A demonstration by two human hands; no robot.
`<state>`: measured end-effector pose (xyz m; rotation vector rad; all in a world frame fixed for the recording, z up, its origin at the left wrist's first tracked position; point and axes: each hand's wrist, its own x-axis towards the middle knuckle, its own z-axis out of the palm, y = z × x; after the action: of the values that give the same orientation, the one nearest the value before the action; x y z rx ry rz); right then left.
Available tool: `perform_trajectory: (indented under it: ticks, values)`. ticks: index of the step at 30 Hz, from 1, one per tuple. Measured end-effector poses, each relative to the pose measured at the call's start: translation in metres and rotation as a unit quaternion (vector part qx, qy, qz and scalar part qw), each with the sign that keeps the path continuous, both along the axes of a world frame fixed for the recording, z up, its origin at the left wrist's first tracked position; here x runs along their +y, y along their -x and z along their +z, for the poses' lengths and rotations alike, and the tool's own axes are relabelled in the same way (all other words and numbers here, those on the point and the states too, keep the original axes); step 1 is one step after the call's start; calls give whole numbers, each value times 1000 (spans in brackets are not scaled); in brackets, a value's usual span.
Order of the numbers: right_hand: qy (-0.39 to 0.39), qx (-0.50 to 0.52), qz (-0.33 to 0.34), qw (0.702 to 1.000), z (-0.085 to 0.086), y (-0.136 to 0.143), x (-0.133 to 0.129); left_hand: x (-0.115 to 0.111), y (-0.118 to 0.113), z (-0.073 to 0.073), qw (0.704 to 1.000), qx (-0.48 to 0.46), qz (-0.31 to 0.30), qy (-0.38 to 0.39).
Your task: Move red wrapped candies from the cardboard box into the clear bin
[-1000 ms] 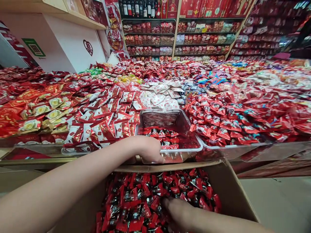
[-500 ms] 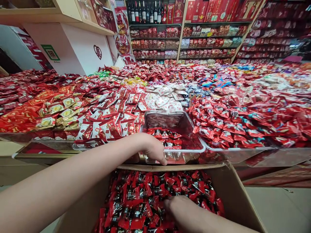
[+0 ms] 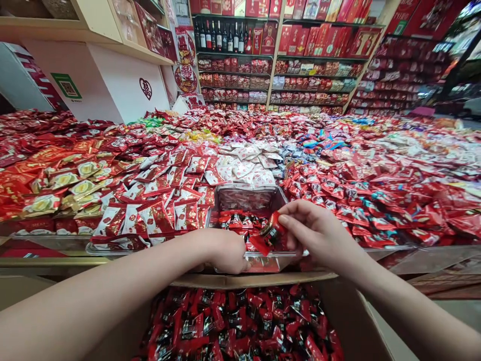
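Note:
My right hand (image 3: 315, 233) pinches a red-and-black wrapped candy (image 3: 269, 233) between thumb and fingertips. It hangs over the right front of a clear plastic bin (image 3: 280, 200), in which several similar candies (image 3: 240, 220) lie on the bottom. Across the front rim of that bin, my left hand (image 3: 229, 249) is closed on the edge, its fingertips partly hidden. Below both hands stands an open cardboard box (image 3: 353, 301) full of the same red-and-black candies (image 3: 233, 321).
White-and-red packets (image 3: 150, 220) are heaped left of the bin, red wrapped sweets (image 3: 349, 200) right of it, white packets (image 3: 250, 165) behind. A white pillar (image 3: 112, 85) rises at the left. Shelves with wine bottles (image 3: 220, 37) and boxes line the back.
My right hand has come up out of the cardboard box with a candy and is now over the bin. The left hand stays at the bin's front rim. The view has tilted up.

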<state>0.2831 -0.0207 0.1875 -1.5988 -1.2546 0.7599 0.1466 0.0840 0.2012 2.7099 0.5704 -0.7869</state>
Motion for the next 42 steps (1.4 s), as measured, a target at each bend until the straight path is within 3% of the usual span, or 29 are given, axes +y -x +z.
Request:
perform_trajectory:
  ticks: [5, 11, 16, 20, 28, 33, 37, 42]
  values:
    - [-4, -132, -2, 991, 3, -1, 38, -1, 1, 2, 999, 25, -39, -15]
    - [5, -259, 54, 964, 0, 7, 67, -1, 0, 5, 998, 33, -51, -24]
    - [34, -210, 51, 976, -4, 11, 80, 1, -1, 4, 997, 36, -60, -18]
    - [43, -259, 33, 964, -8, 5, 88, 2, 0, 3, 997, 36, -59, -18]
    - [26, -340, 198, 919, -24, -1, 92, 4, -1, 1, 998, 37, -52, -21]
    - [135, -270, 235, 924, -38, 10, 97, 7, -2, 2, 996, 70, -64, 3]
    - [154, -234, 314, 907, -48, 18, 107, 9, -4, 13, 993, 91, -72, 16]
    - [108, -246, 356, 895, -47, 25, 120, 14, 2, 41, 997, 48, -61, 25]
